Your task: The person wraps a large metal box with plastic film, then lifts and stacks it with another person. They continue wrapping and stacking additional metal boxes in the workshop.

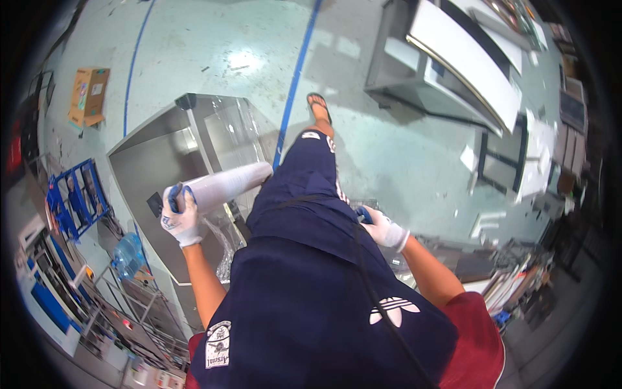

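My left hand [181,219], in a white glove with blue fingertips, grips one end of a roll of clear stretch film [227,185]. The roll points to the right, and its far end reaches the front of my dark shorts. Below it stands a grey metal cabinet [150,163], with clear film [236,126] lying over its right part. Loose crumpled film [223,249] hangs beneath the roll. My right hand [385,231], gloved the same way, is beside my right hip with its fingers curled. Whatever it may hold is hidden.
A cardboard box [89,97] sits on the floor at far left, above a blue metal frame [78,191] and a water jug [128,256]. White-topped furniture [463,61] stands at upper right. Panels and scraps [512,279] pile up at right. Blue lines cross the floor.
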### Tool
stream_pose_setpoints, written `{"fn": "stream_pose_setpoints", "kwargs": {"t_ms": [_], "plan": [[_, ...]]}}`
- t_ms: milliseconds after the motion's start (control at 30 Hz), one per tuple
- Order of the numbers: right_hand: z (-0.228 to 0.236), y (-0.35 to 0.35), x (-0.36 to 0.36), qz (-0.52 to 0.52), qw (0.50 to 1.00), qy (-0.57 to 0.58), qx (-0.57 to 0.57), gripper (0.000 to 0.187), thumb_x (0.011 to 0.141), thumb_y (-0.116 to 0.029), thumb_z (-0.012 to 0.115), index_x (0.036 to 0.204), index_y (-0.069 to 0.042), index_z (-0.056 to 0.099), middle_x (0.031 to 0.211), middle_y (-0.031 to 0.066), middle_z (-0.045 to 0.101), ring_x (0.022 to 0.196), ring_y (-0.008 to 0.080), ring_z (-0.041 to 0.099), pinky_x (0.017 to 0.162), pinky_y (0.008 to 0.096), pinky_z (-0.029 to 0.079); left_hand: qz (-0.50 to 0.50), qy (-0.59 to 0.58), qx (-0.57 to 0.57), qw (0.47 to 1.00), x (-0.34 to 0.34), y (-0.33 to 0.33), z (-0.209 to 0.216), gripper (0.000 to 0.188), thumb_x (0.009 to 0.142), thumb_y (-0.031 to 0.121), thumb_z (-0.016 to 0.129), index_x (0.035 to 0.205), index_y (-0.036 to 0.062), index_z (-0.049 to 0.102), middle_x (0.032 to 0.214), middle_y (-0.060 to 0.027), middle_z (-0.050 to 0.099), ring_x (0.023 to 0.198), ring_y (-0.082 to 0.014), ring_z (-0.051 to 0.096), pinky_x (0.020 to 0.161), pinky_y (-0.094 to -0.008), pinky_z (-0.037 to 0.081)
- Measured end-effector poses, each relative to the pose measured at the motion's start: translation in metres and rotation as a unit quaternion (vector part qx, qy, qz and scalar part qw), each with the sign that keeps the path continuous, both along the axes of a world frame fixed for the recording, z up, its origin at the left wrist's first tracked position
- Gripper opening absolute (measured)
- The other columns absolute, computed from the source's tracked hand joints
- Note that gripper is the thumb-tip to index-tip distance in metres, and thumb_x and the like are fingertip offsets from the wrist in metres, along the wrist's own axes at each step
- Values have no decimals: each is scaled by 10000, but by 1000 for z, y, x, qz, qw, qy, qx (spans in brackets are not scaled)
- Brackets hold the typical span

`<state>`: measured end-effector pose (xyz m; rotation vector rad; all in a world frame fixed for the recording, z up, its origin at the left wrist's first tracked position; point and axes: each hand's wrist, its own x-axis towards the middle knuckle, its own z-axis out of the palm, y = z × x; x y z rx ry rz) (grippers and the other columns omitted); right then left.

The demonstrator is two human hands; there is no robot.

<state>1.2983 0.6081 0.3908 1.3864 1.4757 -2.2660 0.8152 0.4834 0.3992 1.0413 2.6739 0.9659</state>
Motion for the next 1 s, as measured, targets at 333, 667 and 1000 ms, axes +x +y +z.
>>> {"fn": "stream_pose_setpoints", "kwargs": {"t_ms": [333, 667, 1000], "plan": [[6, 216, -6, 170, 981, -79, -41, 317, 990, -226, 605, 1160, 39, 641, 932, 63, 692, 814, 117, 578, 776, 314, 511, 151, 76, -117, 979, 23, 51, 15, 229, 861, 179, 795, 1040, 40, 760, 1008, -127, 762, 919, -303, 739, 873, -392, 576], [-30, 258, -51, 299, 942, 81, 130, 253, 978, -207, 609, 1097, 12, 565, 871, 188, 613, 782, 271, 542, 794, 404, 491, 242, 97, -92, 961, 50, 39, 16, 212, 821, 236, 803, 991, 111, 779, 965, -126, 763, 914, -318, 729, 887, -407, 564], [2, 210, -50, 258, 964, 13, 65, 248, 1045, -217, 562, 969, 9, 628, 769, 3, 576, 750, 107, 493, 712, 301, 446, 144, 138, -52, 978, 47, 1, 6, 211, 791, 216, 811, 987, 144, 782, 951, -79, 772, 874, -295, 731, 847, -416, 568]]}}
